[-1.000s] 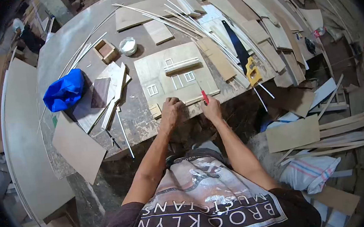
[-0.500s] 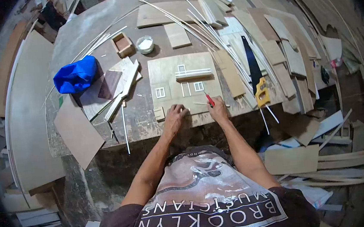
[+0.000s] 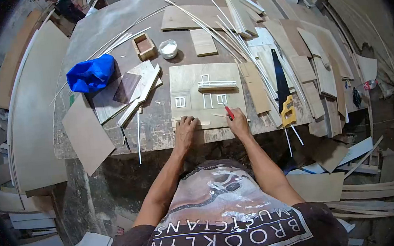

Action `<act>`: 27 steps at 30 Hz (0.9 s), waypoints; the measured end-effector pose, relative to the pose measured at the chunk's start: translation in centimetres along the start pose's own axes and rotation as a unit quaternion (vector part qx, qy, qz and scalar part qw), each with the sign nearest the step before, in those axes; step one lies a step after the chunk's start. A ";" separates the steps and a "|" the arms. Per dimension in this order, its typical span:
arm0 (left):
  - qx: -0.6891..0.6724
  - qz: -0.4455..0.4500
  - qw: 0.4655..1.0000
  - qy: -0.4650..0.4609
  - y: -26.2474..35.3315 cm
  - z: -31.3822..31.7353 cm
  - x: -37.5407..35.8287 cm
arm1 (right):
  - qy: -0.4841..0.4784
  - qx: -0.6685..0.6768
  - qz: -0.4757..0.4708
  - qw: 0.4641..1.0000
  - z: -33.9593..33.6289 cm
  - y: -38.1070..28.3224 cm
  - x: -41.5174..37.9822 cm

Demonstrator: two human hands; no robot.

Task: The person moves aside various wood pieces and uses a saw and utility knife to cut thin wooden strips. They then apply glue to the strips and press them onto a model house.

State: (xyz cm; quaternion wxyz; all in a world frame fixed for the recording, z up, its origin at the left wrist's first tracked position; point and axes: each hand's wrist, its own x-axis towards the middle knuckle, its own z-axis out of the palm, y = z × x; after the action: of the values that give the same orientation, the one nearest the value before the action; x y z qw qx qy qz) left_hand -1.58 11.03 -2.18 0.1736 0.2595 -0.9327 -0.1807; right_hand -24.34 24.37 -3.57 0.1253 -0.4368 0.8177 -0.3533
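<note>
A plywood panel [image 3: 184,82] lies flat at the table's near edge, bearing small white window frames [image 3: 180,101], a white door frame [image 3: 207,100] and a ledge of white-edged strips [image 3: 217,84]. At its lower left, my left hand [image 3: 186,129] has bent fingers pressed down on a small wooden strip [image 3: 202,122], which they partly cover. My right hand [image 3: 239,123] is closed round a red-handled knife [image 3: 229,112], its thin tip pointing up the panel toward the right window. Another thin strip [image 3: 219,115] lies just left of that hand.
A yellow-handled saw [image 3: 288,110] lies to the right among wood offcuts and long thin strips. Beyond the panel stand a white tub [image 3: 168,49] and a small wooden box [image 3: 144,47]. A blue bag [image 3: 90,74] and scrap boards [image 3: 88,135] occupy the left side.
My left hand has shifted left along the panel's lower edge, over where a small wood block showed. My right hand still holds the knife. The whole view has shifted slightly.
</note>
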 end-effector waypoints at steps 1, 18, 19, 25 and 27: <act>0.000 0.000 1.000 -0.001 -0.1 0.0 0.1 | 0.000 0.000 0.001 1.000 -0.1 -0.1 -0.1; 0.048 -0.133 0.989 0.038 0.6 -1.3 -0.4 | -0.068 -0.004 -0.016 0.998 -5.5 -0.4 0.3; 0.052 -0.136 0.988 0.042 0.2 -1.5 -0.5 | -0.069 -0.002 -0.022 0.997 -6.4 0.4 0.7; -0.021 -0.219 0.974 0.054 -2.4 -3.1 -2.6 | -0.077 -0.186 -0.083 0.976 -9.2 4.5 2.0; 0.002 -0.217 0.975 0.056 -2.9 -3.2 -2.8 | -0.074 -0.244 -0.080 0.964 -9.3 4.5 2.3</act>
State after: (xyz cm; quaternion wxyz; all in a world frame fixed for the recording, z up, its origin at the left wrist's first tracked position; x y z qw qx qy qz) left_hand 3.21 9.46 -1.20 0.1813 0.4656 -0.8435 -0.1970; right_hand -33.29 28.55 0.23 0.0462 -0.5430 0.8301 -0.1182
